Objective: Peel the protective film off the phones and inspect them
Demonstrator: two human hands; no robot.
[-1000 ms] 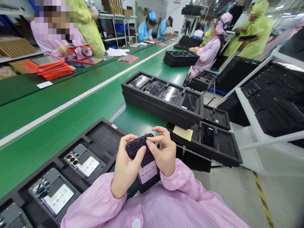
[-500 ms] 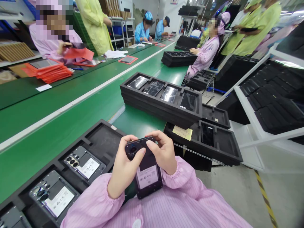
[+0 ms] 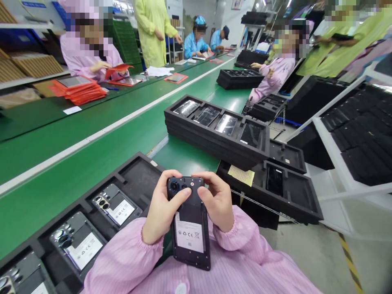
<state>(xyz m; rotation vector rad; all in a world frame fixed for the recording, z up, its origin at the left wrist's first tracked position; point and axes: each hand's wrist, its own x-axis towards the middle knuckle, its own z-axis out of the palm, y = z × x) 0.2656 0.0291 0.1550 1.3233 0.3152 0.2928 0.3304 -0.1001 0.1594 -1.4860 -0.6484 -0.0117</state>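
Around phone [image 3: 189, 226], left hand [image 3: 163, 207], right hand [image 3: 219, 203], curled

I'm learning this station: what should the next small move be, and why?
Perhaps slide the right hand's thumb onto the red-marked dot and press: it lies uncovered near the phone's top edge, while the left hand holds the other side.

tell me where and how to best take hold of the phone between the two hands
The phone is probably best pinched from both sides, by the long edges of its lower half: it is a thin slab, back facing the viewer, and the left hand and right hand are around the upper end, leaving those lower edges uncovered.
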